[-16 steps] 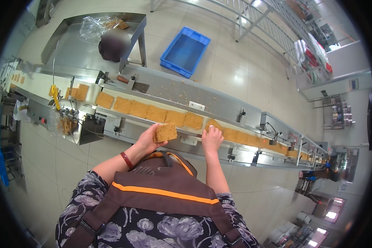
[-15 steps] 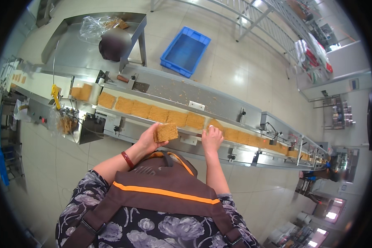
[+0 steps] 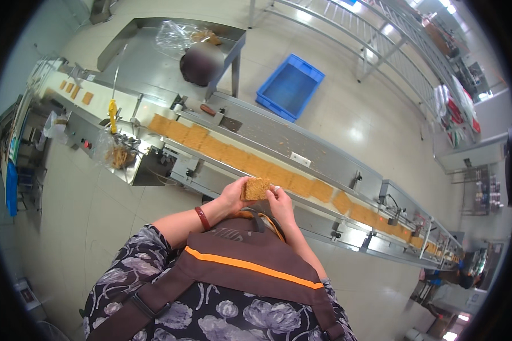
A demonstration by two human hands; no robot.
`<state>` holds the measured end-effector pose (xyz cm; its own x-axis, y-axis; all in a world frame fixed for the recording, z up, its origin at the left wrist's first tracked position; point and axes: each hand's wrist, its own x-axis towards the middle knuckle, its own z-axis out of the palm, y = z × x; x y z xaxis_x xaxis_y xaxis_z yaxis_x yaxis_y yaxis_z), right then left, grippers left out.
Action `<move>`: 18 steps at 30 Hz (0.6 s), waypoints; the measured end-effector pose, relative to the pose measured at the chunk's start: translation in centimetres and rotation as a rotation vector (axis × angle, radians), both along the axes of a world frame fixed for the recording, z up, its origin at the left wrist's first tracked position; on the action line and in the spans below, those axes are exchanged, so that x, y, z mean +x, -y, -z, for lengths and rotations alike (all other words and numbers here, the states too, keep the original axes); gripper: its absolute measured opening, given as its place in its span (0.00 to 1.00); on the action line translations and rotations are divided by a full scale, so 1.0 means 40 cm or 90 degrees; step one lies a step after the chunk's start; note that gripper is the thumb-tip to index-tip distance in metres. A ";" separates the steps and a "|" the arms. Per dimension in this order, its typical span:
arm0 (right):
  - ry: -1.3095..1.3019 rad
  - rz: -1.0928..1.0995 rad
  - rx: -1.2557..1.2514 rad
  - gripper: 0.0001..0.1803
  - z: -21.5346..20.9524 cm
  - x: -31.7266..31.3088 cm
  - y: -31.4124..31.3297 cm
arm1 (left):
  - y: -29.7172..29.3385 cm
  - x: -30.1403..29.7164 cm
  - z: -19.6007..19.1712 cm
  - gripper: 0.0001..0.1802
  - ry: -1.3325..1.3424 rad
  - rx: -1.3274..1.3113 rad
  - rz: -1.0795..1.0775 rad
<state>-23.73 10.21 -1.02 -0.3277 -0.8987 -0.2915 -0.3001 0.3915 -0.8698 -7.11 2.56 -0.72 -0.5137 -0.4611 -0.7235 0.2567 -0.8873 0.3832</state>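
Observation:
A square, golden-brown slab with a rough, crumbly surface point(image 3: 256, 189) is held in front of my chest, at the near side of the conveyor. My left hand point(image 3: 232, 197) is closed around its left side. The fingertips of my right hand point(image 3: 281, 206) pinch its right edge. Just beyond both hands, a row of similar slabs point(image 3: 227, 154) lies end to end on the pale belt point(image 3: 231, 134), with a small gap towards the right. Whether the left hand holds one slab or a stack cannot be made out.
Past the belt runs a metal ledge point(image 3: 335, 172) scattered with crumbs. A blue crate point(image 3: 290, 87) sits on the floor beyond. A steel table point(image 3: 139, 59) at upper left holds a clear bag and a dark round thing. A yellow-handled tool point(image 3: 112, 116) hangs by the line.
My right hand has left the slabs on the belt and come across to the slab in my left hand. The row has shifted right along the belt, and the view has turned slightly.

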 end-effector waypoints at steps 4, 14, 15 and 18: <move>0.051 -0.034 0.030 0.19 0.029 0.017 0.015 | 0.002 0.037 0.010 0.19 0.017 0.001 -0.024; 0.034 -0.074 0.100 0.18 0.010 0.088 0.124 | 0.042 0.172 -0.049 0.18 0.002 -0.007 -0.064; -0.015 -0.050 0.061 0.17 0.021 0.090 0.144 | 0.047 0.189 -0.056 0.19 0.003 -0.015 -0.067; -0.149 0.008 -0.008 0.17 0.111 0.061 0.216 | 0.060 0.240 -0.029 0.17 -0.011 -0.014 -0.086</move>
<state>-21.28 1.58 -5.47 -0.3968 -0.8970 -0.1948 -0.4889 0.3862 -0.7822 2.49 0.14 0.44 -0.4579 -0.5423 -0.7044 0.3799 -0.8357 0.3965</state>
